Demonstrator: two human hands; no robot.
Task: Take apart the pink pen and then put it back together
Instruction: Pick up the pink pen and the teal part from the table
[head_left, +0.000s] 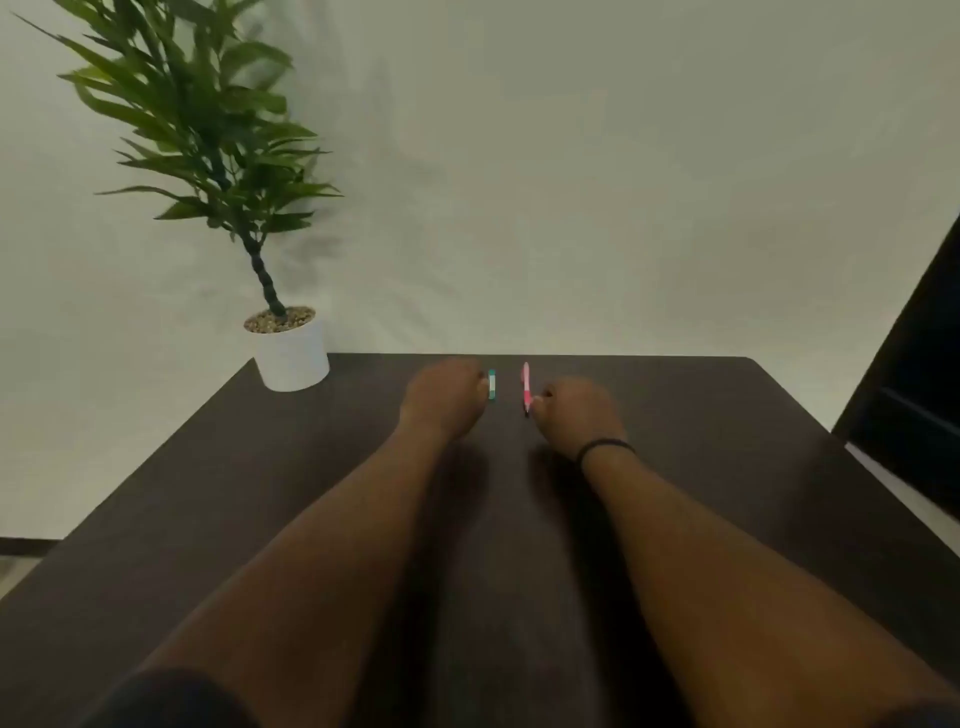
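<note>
The pink pen lies on the dark table near its far edge, pointing away from me. My right hand, with a black band on its wrist, is curled beside the pen, and its fingertips pinch the pen's near end. To the pen's left lies a short teal and white pen-like thing. My left hand is curled right against it, fingertips touching or nearly touching. Whether that hand grips it is hidden by the fingers.
A potted plant in a white pot stands on the table's far left corner. A pale wall rises behind the table. A dark panel stands past the table's right edge.
</note>
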